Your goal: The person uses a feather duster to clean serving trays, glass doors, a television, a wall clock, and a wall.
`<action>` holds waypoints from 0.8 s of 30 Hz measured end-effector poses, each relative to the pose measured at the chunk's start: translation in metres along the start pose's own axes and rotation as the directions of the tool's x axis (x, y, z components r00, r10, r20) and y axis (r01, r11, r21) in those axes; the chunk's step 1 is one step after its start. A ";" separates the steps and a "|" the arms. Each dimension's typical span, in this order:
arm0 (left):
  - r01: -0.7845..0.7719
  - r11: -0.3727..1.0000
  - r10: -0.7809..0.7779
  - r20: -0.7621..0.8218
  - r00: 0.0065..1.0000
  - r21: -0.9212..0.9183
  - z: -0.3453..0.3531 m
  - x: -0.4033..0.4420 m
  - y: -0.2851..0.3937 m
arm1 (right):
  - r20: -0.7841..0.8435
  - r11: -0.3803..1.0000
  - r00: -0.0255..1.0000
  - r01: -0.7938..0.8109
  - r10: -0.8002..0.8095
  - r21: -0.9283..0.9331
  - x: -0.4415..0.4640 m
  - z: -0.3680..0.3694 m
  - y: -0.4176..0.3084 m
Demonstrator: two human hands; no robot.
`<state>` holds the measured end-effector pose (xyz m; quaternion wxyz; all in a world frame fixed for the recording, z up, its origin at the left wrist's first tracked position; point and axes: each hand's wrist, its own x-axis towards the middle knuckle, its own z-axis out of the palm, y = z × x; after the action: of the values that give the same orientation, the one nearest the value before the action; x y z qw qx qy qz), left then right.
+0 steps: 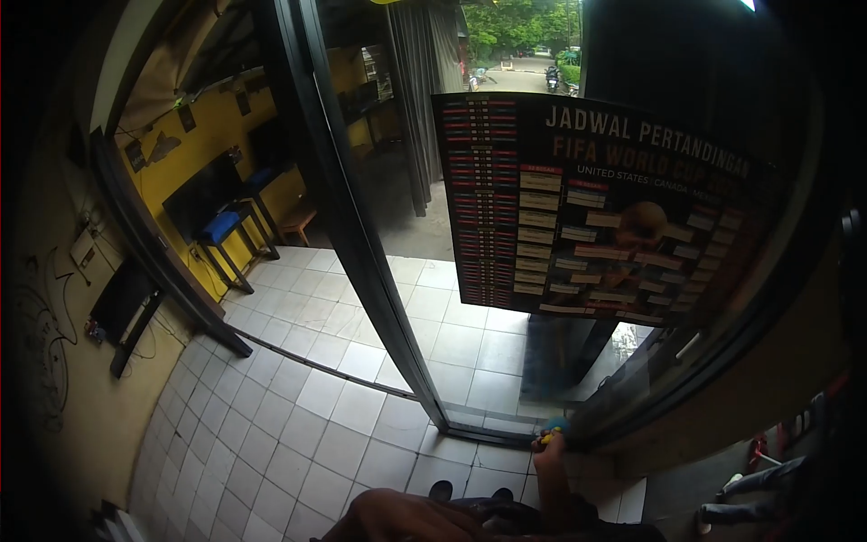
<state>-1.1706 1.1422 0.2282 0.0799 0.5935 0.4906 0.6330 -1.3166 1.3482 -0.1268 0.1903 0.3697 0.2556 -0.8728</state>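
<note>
My right hand is closed around a small yellow-and-blue object. Its kind is too small to make out. It is at the bottom of a glass door panel, close to the dark lower frame. At the bottom of the head view, what looks like my left arm and hand is bent in front of my body. Its fingers are not clear and I see nothing held there. My dark shoes stand on white floor tiles.
A dark World Cup schedule poster hangs on the glass. Left of the slanted door frame is a doorway with a floor track. Beyond stand a monitor and a blue-topped stool. A person's legs show at lower right.
</note>
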 end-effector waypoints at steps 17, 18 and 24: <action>0.590 0.589 0.344 -0.832 0.435 0.552 -0.293 -0.097 -0.003 | 0.459 0.474 0.573 0.820 -0.679 -0.321 -0.075 0.158 0.116; 0.577 0.618 0.348 -0.844 0.408 0.534 -0.295 -0.095 -0.008 | 0.443 0.468 0.567 0.823 -0.694 -0.321 -0.075 0.160 0.115; 0.503 0.596 0.443 -0.779 0.444 0.626 -0.301 -0.102 -0.014 | 0.319 0.379 0.389 0.920 -0.864 -0.096 -0.096 0.223 0.040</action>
<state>-1.3985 0.9211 0.2054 -0.4543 0.1205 0.6924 0.5474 -1.3551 1.1990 0.0652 -0.2408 0.0467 0.5033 -0.8286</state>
